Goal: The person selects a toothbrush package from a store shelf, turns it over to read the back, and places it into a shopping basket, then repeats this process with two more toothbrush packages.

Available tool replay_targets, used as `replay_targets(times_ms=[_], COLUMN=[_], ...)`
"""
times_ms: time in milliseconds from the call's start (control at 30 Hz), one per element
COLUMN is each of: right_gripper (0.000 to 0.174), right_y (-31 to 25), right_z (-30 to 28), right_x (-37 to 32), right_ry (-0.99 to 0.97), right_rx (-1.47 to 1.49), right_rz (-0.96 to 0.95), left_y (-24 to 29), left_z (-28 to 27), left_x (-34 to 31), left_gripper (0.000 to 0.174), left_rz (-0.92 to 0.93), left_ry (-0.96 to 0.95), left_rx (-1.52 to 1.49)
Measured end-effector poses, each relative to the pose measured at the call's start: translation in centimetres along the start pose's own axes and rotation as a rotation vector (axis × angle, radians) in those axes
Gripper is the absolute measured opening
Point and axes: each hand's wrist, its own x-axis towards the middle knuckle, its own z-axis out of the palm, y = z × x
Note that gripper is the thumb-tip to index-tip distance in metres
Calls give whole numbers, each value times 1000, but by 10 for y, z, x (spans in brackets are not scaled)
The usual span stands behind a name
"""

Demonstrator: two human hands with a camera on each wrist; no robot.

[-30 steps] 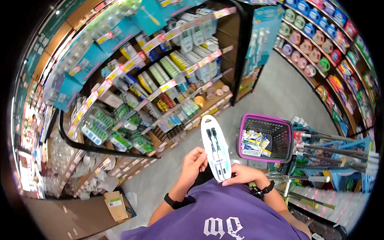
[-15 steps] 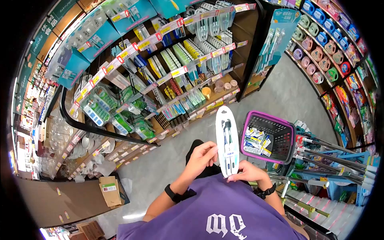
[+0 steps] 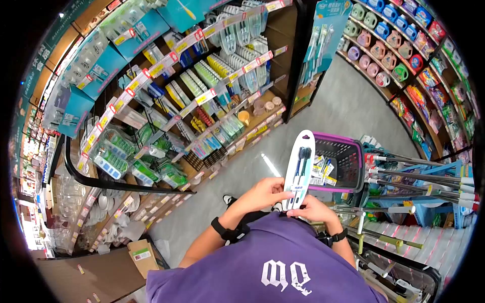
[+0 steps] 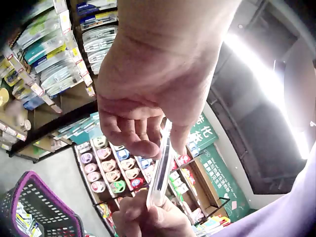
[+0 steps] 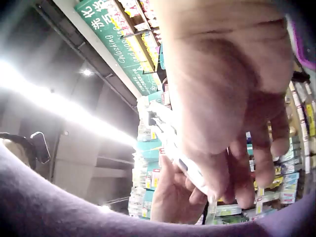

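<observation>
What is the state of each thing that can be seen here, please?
Pack: held in both hands; sealed or not, I cannot tell.
Toothbrushes: inside the pack.
Left hand: pinches the pack.
Right hand: pinches the pack's lower end.
Basket: open at the top, partly filled.
Small packs: lying in the basket.
Light: on.

Left hand [image 3: 263, 194], right hand [image 3: 316, 209] (both pinching)
</observation>
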Motion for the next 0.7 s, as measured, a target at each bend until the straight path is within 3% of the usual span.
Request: replay_targets(times_ms=[67,167,200,233,300,367,400,500,567,667,700], right_gripper=[19,20,21,23,25,25,24,24,24,28,32], right_y=[-14,-29,-36,-32,-52,-51,-56,-74,-79,-68,-70], right_z=[1,17,15,24,31,34,36,45,52,65,64], right_x=[11,35,43,52,62,79,84,97,103,122,129], right_ry=[-56,-35,-132,-118,-180,-209,-233,-281,-392,-409,-490], right_rx=[-72,-8,-77,-73,-130,-137,-54,-132,-73,-115,-115], right_rz=[24,-105,-10,-35,-25,-92,-22,-116,-5,-157,26], left_y=[3,39,-4,48,41,20,19,17,13,-18,-28], left_z=[-8,-34,-41,-45,-56,-64,-68,-74,-74,-87,-93], left_x=[-9,-31,-30,-47,-56,-57,-60,-77,-93,-106,-108], left_gripper=[29,36,37,38,29,30,30,31,29,31,31], left_rz=[6,-167,108,-72,-154,62,81,-56,59,115,36], left_ry=[1,55,130,140,184,205,235,295,381,417,429], left_rx=[-1,402,147,270,209,77,123,-13,-124,-191,-176])
